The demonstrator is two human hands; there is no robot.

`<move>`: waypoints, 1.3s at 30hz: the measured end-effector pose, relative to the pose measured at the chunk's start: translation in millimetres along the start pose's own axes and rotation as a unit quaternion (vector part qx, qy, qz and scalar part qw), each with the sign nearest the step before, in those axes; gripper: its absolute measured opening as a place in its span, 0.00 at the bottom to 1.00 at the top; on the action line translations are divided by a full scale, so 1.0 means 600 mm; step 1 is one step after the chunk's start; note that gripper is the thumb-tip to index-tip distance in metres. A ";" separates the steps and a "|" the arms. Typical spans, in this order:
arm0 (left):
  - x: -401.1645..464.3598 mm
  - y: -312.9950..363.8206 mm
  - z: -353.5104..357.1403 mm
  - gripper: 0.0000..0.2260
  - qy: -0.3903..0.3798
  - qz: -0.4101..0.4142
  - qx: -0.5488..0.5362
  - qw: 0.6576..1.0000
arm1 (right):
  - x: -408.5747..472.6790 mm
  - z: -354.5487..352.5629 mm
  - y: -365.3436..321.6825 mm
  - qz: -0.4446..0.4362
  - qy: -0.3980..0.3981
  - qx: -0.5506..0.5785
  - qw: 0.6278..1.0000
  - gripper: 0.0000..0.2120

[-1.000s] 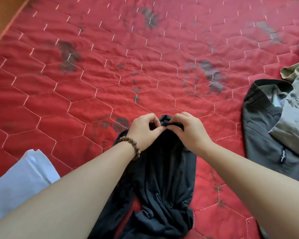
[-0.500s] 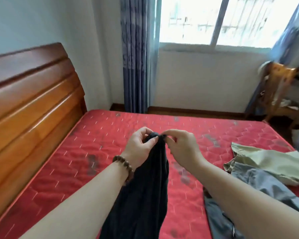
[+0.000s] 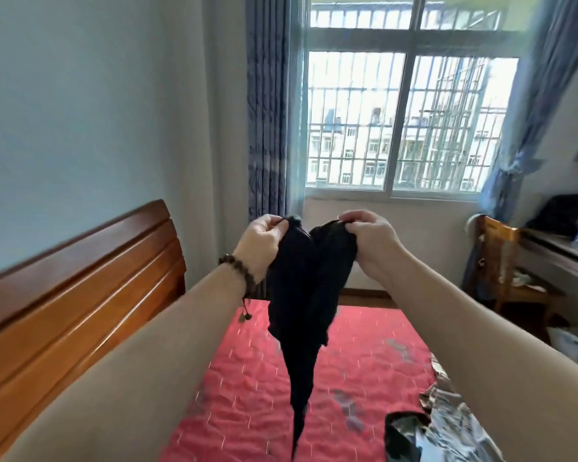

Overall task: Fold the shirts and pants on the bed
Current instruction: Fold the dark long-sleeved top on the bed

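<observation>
Fingers (image 3: 274, 225) of both hands pinching top edge of black garment (image 3: 306, 295), hanging bunched above red bed (image 3: 364, 368).

— Where does your head camera look from?
— From your head, close above the bed (image 3: 364, 355), facing the window (image 3: 404, 121) beyond it; headboard (image 3: 80, 295) left of the bed.

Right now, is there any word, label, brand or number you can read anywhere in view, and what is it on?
None readable.
Black garment, held up by the left hand and right hand: no label shows.
Grey clothes on the red bed: blurred, no text legible.
</observation>
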State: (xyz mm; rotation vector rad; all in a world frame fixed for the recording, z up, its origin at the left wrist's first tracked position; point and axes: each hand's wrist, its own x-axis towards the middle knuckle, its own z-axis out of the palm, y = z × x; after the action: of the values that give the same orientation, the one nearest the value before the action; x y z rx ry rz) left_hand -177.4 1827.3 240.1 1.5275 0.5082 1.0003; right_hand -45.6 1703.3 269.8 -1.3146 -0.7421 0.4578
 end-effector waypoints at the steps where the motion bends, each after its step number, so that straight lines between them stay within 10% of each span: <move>1: 0.000 0.011 -0.010 0.04 0.009 0.002 0.004 1.000 | 0.002 -0.010 -0.009 -0.012 0.002 -0.013 1.000 0.14; 14: -0.006 0.088 -0.119 0.07 -0.014 0.101 0.227 0.969 | 0.040 -0.143 -0.069 -0.243 0.069 -0.455 0.854 0.07; 25: -0.017 0.124 -0.141 0.07 -0.062 0.018 0.123 0.990 | 0.062 -0.169 -0.053 -0.093 -0.007 -0.286 0.954 0.13; 39: -0.009 0.122 -0.167 0.09 0.028 0.063 0.272 0.960 | 0.053 -0.187 -0.081 -0.135 -0.026 -0.374 0.917 0.17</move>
State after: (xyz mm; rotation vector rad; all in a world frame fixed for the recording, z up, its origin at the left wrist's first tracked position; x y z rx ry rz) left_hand -278.0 1864.4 303.1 2.0430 0.7795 1.0549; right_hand 51.3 1636.2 315.5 -1.8733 -1.1923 -0.0398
